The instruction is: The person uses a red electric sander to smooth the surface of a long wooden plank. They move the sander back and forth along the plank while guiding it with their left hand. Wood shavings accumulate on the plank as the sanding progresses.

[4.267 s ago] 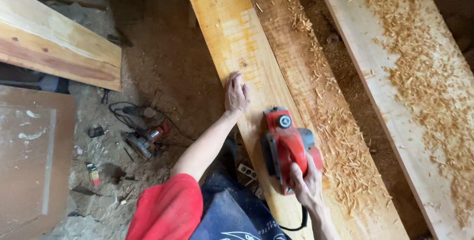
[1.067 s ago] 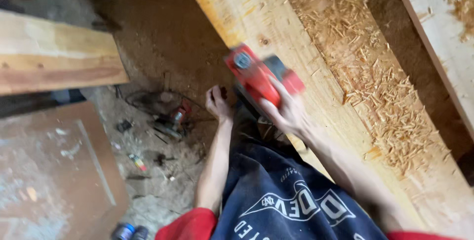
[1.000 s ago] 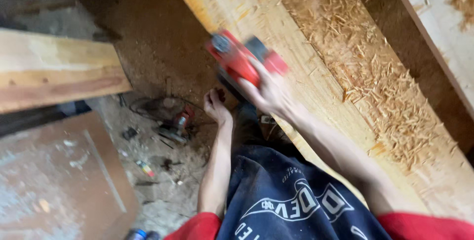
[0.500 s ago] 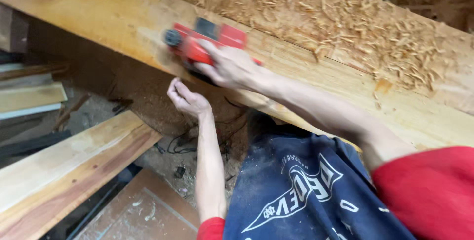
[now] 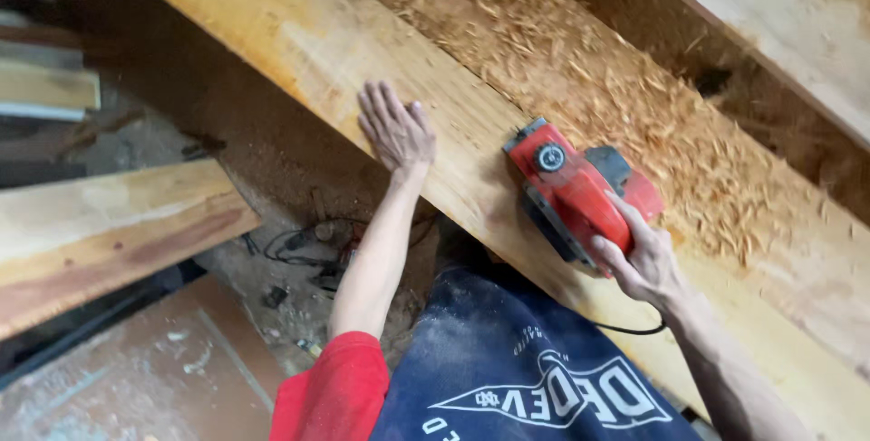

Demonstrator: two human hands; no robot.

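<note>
A long pale wooden plank (image 5: 299, 51) runs diagonally from the upper left to the lower right. On it sits a red electric hand planer (image 5: 571, 189) with a black knob and a black cord trailing behind. My right hand (image 5: 645, 260) grips the planer's handle at its rear. My left hand (image 5: 394, 126) lies flat on the plank with fingers spread, to the left of the planer and apart from it. Wood shavings (image 5: 616, 87) cover the darker board beside the plank.
Another plank (image 5: 770, 33) lies at the upper right across a dark gap. A thick timber (image 5: 109, 232) and a brown panel (image 5: 145, 378) sit at the left. Cables and small tools (image 5: 308, 251) lie on the dusty floor under the plank.
The view has swung and the planer sits further right along the plank. My left hand came up from below the plank's edge and now rests flat on its top.
</note>
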